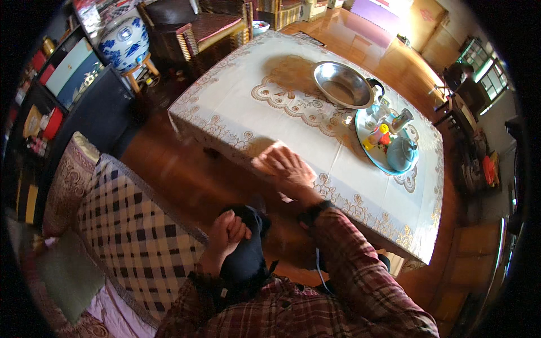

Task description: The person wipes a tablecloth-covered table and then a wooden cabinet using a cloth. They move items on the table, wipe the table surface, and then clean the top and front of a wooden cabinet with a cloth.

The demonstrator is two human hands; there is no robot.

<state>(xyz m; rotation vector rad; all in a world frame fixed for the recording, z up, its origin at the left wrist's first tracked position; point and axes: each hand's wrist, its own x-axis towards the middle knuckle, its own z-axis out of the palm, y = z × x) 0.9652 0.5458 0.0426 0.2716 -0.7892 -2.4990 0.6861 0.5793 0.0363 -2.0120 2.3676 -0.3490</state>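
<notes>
My right hand lies palm down on a pale pink cloth, pressing it against the near edge of the table. Cloth shows around the fingers, and a corner hangs below the wrist. A white tablecloth with gold-brown floral borders covers the table. Over my dark-trousered knee, my left hand is curled in a loose fist, with nothing visible in it.
Across the table stand a steel basin and a light-blue tray with a lidded teapot, glassware and a yellow bottle. A checked cover drapes the seat on my left. A blue-and-white porcelain jar stands farther back.
</notes>
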